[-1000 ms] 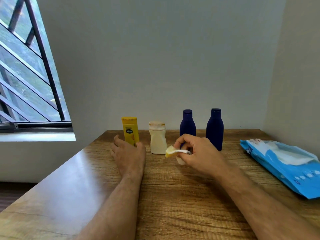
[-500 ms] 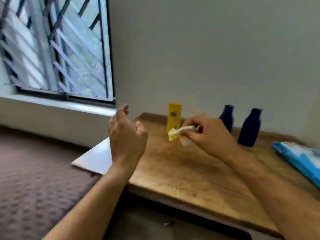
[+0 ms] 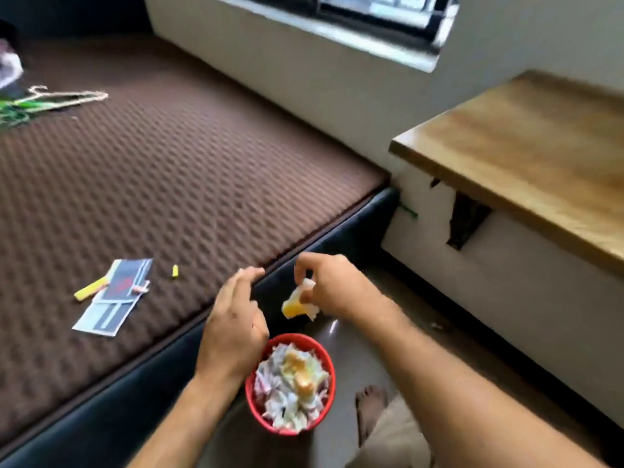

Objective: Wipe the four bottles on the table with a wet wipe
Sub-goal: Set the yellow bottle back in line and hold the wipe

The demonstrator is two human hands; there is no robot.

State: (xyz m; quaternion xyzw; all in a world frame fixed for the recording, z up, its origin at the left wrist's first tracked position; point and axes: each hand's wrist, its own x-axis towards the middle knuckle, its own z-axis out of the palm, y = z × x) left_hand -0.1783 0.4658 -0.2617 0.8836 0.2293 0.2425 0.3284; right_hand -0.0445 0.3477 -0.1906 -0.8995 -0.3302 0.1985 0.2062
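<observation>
My right hand [image 3: 332, 285] pinches a crumpled wet wipe [image 3: 299, 304], white with yellow stains, just above and behind a red bin [image 3: 253, 401] on the floor. The bin is full of used crumpled wipes. My left hand [image 3: 234, 319] hovers to the left of the wipe with relaxed fingers and holds nothing. The wooden table [image 3: 526, 153] shows at the upper right; none of the bottles is in view.
A brown quilted mattress [image 3: 152, 157] with a dark edge lies left of the bin. Papers [image 3: 113, 295] and small yellow bits lie on it, and hangers [image 3: 50, 99] at far left. My bare foot [image 3: 371, 403] rests on the floor beside the bin.
The view has swung from the table down and left to the floor. My right hand carried the stained wipe away from the bottles to above the red bin. My left hand left the table.
</observation>
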